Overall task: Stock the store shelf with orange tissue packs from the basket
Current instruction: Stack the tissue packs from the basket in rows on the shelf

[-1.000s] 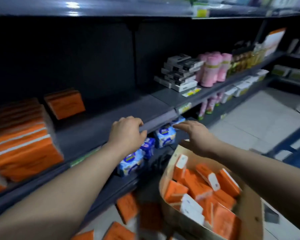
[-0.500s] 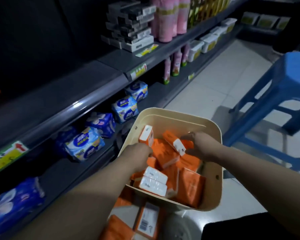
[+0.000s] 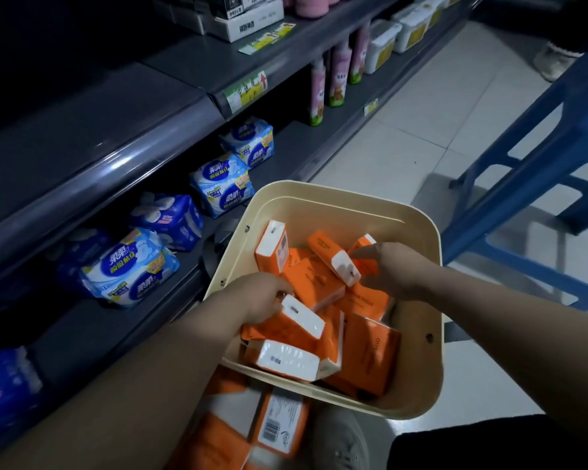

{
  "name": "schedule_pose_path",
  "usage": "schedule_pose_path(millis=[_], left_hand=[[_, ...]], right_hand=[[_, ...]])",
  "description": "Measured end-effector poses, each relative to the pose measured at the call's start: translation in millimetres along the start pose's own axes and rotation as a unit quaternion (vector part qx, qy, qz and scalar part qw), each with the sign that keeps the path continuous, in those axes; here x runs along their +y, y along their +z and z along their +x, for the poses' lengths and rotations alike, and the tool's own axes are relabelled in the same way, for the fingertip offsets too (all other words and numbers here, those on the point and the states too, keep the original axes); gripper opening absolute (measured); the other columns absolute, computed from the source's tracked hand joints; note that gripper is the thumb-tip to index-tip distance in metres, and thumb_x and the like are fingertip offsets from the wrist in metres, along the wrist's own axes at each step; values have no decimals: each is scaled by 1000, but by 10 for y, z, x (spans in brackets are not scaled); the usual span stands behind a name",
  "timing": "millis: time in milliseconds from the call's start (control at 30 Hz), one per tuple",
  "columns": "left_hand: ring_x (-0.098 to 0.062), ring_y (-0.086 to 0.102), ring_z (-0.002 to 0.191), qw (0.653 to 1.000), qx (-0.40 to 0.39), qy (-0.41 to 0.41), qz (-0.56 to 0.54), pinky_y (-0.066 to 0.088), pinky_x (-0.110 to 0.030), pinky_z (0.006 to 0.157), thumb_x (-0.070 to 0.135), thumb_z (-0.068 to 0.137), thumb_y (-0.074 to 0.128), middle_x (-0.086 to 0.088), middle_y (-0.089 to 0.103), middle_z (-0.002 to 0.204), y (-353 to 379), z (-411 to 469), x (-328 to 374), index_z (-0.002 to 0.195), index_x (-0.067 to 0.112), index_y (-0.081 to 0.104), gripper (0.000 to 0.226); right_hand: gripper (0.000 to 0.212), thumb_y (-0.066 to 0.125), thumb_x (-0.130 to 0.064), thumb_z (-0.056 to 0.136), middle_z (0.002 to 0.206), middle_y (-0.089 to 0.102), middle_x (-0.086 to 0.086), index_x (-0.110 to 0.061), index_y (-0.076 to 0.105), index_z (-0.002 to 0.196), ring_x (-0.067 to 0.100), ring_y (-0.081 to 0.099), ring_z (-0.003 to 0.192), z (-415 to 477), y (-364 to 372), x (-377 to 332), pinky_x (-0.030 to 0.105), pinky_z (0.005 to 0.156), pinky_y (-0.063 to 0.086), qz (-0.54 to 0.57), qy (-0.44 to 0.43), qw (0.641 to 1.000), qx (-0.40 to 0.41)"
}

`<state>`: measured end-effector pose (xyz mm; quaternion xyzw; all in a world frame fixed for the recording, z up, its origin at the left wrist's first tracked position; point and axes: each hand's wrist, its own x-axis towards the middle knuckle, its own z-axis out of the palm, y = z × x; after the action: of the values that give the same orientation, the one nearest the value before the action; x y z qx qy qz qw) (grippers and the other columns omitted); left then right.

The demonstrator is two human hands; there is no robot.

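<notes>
A cream basket stands on the floor below me, holding several orange tissue packs with white ends. My left hand reaches into its near left side and its fingers curl over one orange pack. At the basket's right side my right hand pinches another orange pack near its white end. More orange packs lie on the floor in front of the basket. The dark grey shelf runs along the left, bare in this stretch.
Blue-and-white wrapped packs line the lower shelf on the left. Pink bottles and white tubs stand further along. A blue plastic stool stands right of the basket. My shoe shows near the bottom edge.
One second ago both hands hovered at the shelf edge; they then dropped into the basket. Since half a second ago, each hand has closed onto an orange pack and the view tilted down.
</notes>
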<state>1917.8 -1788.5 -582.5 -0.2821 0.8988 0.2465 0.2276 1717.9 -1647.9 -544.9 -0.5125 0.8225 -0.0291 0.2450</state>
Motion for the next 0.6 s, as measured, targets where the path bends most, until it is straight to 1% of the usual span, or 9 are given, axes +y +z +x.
schedule_pose_path(millis=[67,133,200,267,333,400,467,533,600], left_hand=[[-24,50,121,999,1,-10,-48,43,-39,101,22,93,49,-1,52,136,52,69,-9,131,32,51,40],[-24,47,124,997,-11,-18,-79,42,-38,103,19,90,51,-2,48,140,100,120,-1,135,30,47,46],[-25,48,122,995,-39,-24,-93,44,-40,101,16,83,60,-1,48,137,139,148,4,136,32,44,57],[-25,52,117,993,-48,-21,-101,48,-42,97,13,78,68,0,53,128,161,156,-2,129,34,48,58],[-23,55,112,995,-10,-5,-102,49,-41,93,14,77,71,2,58,120,147,151,-34,118,32,54,47],[-23,57,109,994,44,3,-97,50,-41,91,21,78,72,1,60,118,78,117,-73,116,30,55,42],[-22,59,100,990,103,0,-92,52,-41,85,28,75,75,1,62,113,-47,62,-112,114,28,51,45],[-18,60,89,979,175,5,-100,51,-35,77,34,70,78,4,62,101,-216,-21,-162,102,30,50,43],[-12,59,84,963,235,20,-129,48,-29,72,36,67,79,10,61,93,-386,-135,-214,93,34,52,38]], right_hand=[[52,62,-29,89,131,56,3,-32,44,138,22,57,110,28,16,1,25,73,48,4,2,1000,-4],[51,61,-28,89,128,58,3,-31,45,137,21,59,105,51,27,-6,24,70,46,9,3,1000,-5],[50,61,-27,89,127,59,3,-32,46,137,22,59,106,71,38,-19,25,73,49,14,1,1000,-7],[50,60,-27,89,126,60,3,-31,46,137,22,59,108,86,39,-34,29,79,52,14,0,1000,-10],[50,60,-27,89,126,60,3,-30,46,137,23,59,109,108,30,-47,32,83,53,8,2,1000,-9],[48,60,-26,89,123,61,4,-28,47,135,23,58,108,149,20,-58,35,85,53,-5,-2,1000,3],[45,59,-27,89,119,62,5,-25,49,132,24,60,104,207,25,-77,37,84,54,-3,1,1000,24],[49,58,-28,88,120,62,5,-23,47,135,24,61,103,285,53,-116,37,81,55,12,17,999,40],[52,57,-30,88,122,61,7,-20,44,137,26,60,103,370,106,-158,36,76,54,5,25,999,44]])
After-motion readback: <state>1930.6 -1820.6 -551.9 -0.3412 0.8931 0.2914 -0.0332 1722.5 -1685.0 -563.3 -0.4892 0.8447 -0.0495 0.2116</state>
